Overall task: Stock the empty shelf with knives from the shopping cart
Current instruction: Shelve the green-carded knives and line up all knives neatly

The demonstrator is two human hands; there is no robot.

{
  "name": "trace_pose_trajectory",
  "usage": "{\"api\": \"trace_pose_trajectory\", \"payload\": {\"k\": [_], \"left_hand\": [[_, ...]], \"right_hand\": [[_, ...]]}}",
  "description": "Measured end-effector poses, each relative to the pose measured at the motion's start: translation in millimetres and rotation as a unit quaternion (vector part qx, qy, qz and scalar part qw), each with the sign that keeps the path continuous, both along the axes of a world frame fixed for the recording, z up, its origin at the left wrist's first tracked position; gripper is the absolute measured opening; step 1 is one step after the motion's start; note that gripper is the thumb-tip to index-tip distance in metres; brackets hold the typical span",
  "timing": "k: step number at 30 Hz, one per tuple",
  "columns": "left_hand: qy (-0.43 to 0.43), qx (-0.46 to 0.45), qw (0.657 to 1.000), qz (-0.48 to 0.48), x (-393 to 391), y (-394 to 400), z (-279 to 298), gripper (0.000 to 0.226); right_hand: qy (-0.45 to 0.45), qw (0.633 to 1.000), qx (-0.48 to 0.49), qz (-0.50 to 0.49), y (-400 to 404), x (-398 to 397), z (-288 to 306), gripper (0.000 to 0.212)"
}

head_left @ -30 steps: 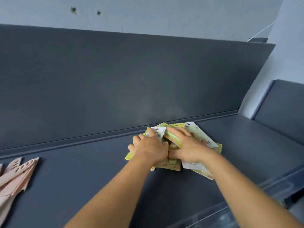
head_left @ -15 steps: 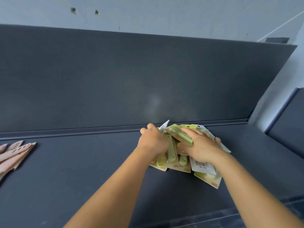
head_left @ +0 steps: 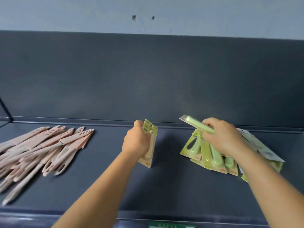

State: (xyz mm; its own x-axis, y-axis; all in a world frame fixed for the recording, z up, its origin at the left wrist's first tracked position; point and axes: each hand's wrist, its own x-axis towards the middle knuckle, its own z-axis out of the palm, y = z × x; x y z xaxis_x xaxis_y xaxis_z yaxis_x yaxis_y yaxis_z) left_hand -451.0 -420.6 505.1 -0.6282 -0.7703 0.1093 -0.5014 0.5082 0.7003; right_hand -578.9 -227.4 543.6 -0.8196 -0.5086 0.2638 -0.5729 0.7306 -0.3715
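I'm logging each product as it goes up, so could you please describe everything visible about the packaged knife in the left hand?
The packaged knife is a cream-handled knife on a yellow-green backing card, apparently under clear plastic, with a red logo at the lower corner and small print near the top. The left hand grips it from its left side and holds it upright, its lower corner at or just above the dark shelf, between the pink knives and the green pile. Its blade is hidden.

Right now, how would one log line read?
left hand: grips cream carded knife | right hand: lifts green carded knife | dark grey shelf
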Motion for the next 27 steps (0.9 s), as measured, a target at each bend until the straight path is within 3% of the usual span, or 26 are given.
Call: {"api": "trace_pose_trajectory", "payload": {"k": [3,6,10,14,18,21,27], "left_hand": [[-0.047,-0.055,0.997,0.019,15.0,-19.6,-8.1,0.028],[-0.088,-0.105,0.991,-0.005,26.3,-32.1,-15.7,0.029],[-0.138,-0.155,0.976,-0.072,44.1,-46.6,-23.9,0.031],[-0.11,-0.16,0.958,-0.213,56.1,-59.5,-28.9,0.038],[-0.17,-0.162,0.932,-0.276,63.6,-47.3,-25.5,0.049],[-0.221,-0.198,0.923,-0.247,64.0,-41.8,-22.9,0.052],[-0.239,-0.208,0.928,-0.197,67.5,-53.3,-25.7,0.051]], "right_hand": [[-0.02,0.991,-0.012,0.132,-31.4,32.4,0.7,0.037],[-0.041,0.975,0.053,0.211,-60.2,48.3,-15.3,0.039],[-0.096,0.967,0.094,0.216,-77.6,44.2,-43.3,0.049],[-0.059,0.978,0.091,0.176,-82.6,49.2,-42.8,0.064],[-0.062,0.987,0.08,0.126,-94.7,73.9,-37.3,0.028],[-0.057,0.983,0.138,0.11,-102.2,89.2,-42.9,0.039],[-0.095,0.977,0.134,0.133,-95.3,81.0,-45.5,0.011]]}}
